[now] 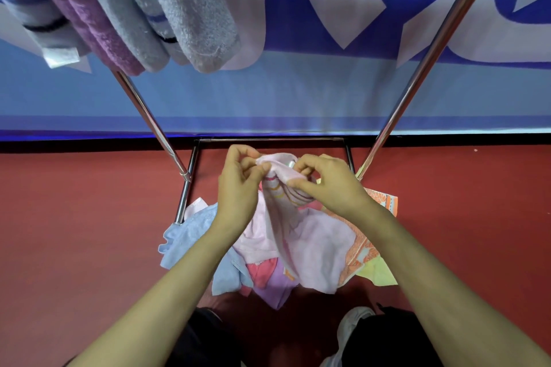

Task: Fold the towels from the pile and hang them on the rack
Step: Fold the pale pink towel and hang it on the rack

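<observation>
- Nearest, black trouser legs and a pale shoe (pixel 348 334) on the red floor (pixel 74 217).
- Just beyond, heaped at the foot of the chrome rack (pixel 184 197): the pile (pixel 274 292), crumpled, with light blue, lilac, orange-patterned and yellow cloth.
- Lifted above it, a pink towel (pixel 316 247), pale, with thin coloured stripes near its top edge, lower part drooping onto the heap.
- Pinched at that edge by left grip (pixel 238 185) and right grip (pixel 328 185), thumbs against curled fingers, close together.
- Farthest up, hung towels (pixel 190 9), folded, purple and grey-blue.
</observation>
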Available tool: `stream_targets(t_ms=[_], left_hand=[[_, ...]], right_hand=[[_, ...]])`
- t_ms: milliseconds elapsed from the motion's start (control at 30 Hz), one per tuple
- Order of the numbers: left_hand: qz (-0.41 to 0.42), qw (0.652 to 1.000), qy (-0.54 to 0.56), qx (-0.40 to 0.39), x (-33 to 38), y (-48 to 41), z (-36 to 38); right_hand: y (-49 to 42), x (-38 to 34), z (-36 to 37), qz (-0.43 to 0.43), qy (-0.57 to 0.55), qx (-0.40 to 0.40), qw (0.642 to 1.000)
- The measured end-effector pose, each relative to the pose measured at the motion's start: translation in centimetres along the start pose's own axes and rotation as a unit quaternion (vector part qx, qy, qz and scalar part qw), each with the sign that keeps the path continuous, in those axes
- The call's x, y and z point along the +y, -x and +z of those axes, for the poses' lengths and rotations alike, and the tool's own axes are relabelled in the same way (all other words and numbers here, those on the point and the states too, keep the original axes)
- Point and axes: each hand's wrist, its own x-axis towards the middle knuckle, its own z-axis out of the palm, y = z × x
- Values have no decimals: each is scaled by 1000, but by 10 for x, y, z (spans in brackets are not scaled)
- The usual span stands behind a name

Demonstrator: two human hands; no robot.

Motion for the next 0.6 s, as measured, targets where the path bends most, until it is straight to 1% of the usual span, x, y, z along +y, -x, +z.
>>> stream_targets(t_ms=[67,133,200,333,400,500,533,600], left_hand=[[24,999,-5,31,4,-5,-6],[39,998,-1,50,7,-9,-11],[43,997,8,61,10,-10,-14],[46,996,21,75,10,-12,-18],[50,996,12,78,9,-13,-20],[47,996,-5,77,7,-15,-22],[44,996,-12,74,6,-16,-23],[39,996,-37,73,2,-18,-25]], right_hand=[[1,4,0,2,88,-23,996],[3,7,-2,33,147,-34,988],[4,11,-3,33,200,-38,978],[6,14,-7,32,258,-51,964],[6,15,-7,24,283,-37,958],[5,23,-7,-12,285,26,958],[4,25,-8,-16,266,42,963],[4,24,-15,10,190,53,980]])
